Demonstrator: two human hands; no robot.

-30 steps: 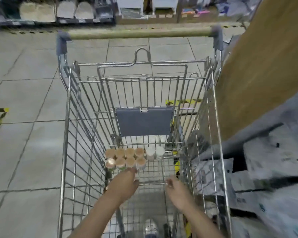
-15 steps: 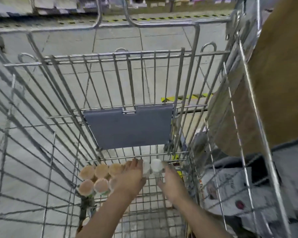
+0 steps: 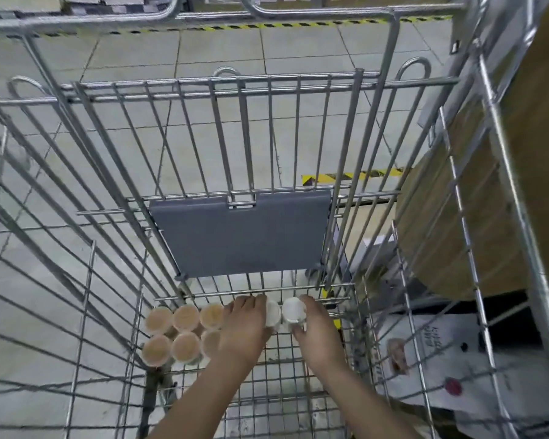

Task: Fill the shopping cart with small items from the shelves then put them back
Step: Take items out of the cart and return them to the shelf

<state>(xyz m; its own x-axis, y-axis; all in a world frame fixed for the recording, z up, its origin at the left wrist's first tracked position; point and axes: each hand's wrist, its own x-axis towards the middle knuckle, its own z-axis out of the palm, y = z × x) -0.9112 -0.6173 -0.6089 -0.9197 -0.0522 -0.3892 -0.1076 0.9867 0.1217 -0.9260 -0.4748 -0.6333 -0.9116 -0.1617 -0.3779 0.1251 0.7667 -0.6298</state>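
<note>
Both my arms reach down into the wire shopping cart (image 3: 355,191). On its floor at the far end stand several small brown-lidded cups (image 3: 184,331) in two rows and two white-lidded cups (image 3: 290,310) to their right. My left hand (image 3: 244,327) lies over the right end of the brown cups and touches the left white cup. My right hand (image 3: 316,331) grips the right white cup, thumb on its near side and fingers round its far side.
A grey plastic flap (image 3: 241,236) hangs on the cart's far wall. A large brown drum-like surface (image 3: 476,217) and white printed sacks (image 3: 441,353) sit outside the right side. Tiled floor (image 3: 38,172) with yellow-black tape (image 3: 352,177) lies beyond.
The view has dropped deeper into the cart. Both hands moved forward to the cups; my right hand has closed round the right white cup and my left covers the cups beside it.
</note>
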